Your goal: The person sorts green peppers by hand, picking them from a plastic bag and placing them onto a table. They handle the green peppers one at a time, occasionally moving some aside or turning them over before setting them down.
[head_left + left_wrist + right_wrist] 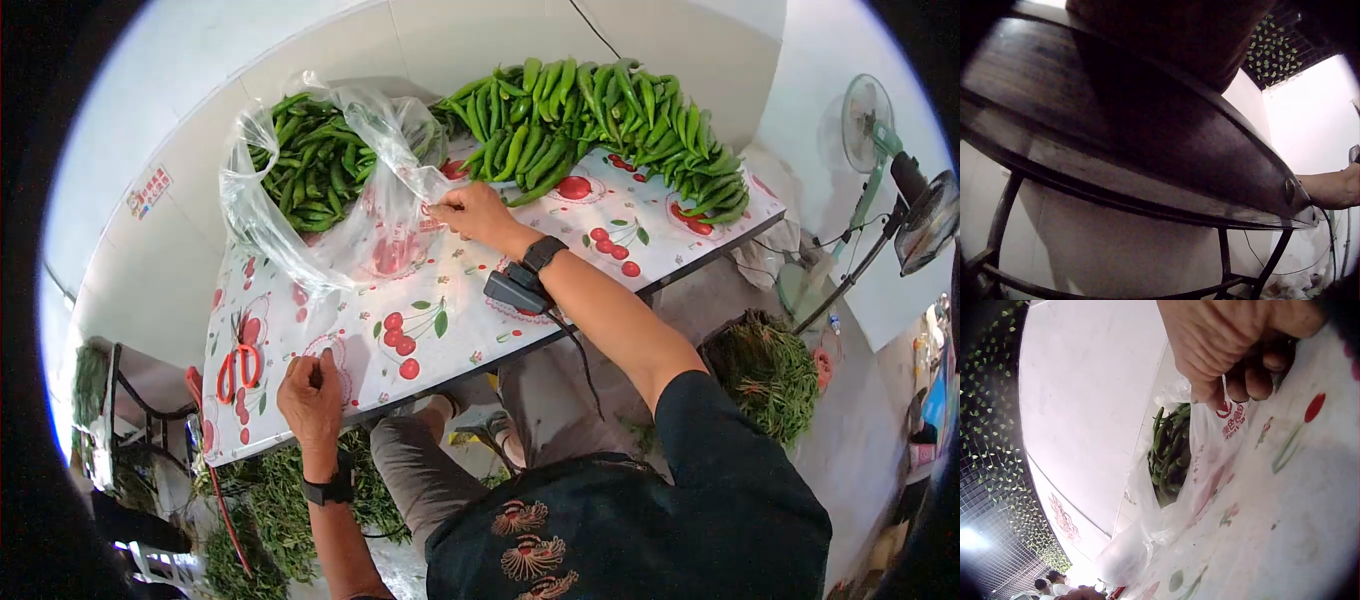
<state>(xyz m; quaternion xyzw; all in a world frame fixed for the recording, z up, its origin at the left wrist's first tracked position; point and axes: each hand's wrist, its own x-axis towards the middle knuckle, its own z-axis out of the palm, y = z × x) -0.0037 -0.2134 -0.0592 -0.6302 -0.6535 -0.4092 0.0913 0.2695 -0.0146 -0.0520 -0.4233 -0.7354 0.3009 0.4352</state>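
A clear plastic bag with red print lies on the table, its mouth spread around a heap of green peppers. My right hand pinches the bag's right edge between thumb and fingers; in the right wrist view the same hand is above the printed plastic, with peppers inside the bag. My left hand rests at the table's near edge, fingers loosely curled and holding nothing. Red-handled scissors lie to its left. The left wrist view mostly shows the table's side.
A long pile of green peppers lies along the table's back and right. The cherry-patterned tablecloth shows at the front. Fans stand at the right, and leafy plants are on the floor. A black cable hangs by my right forearm.
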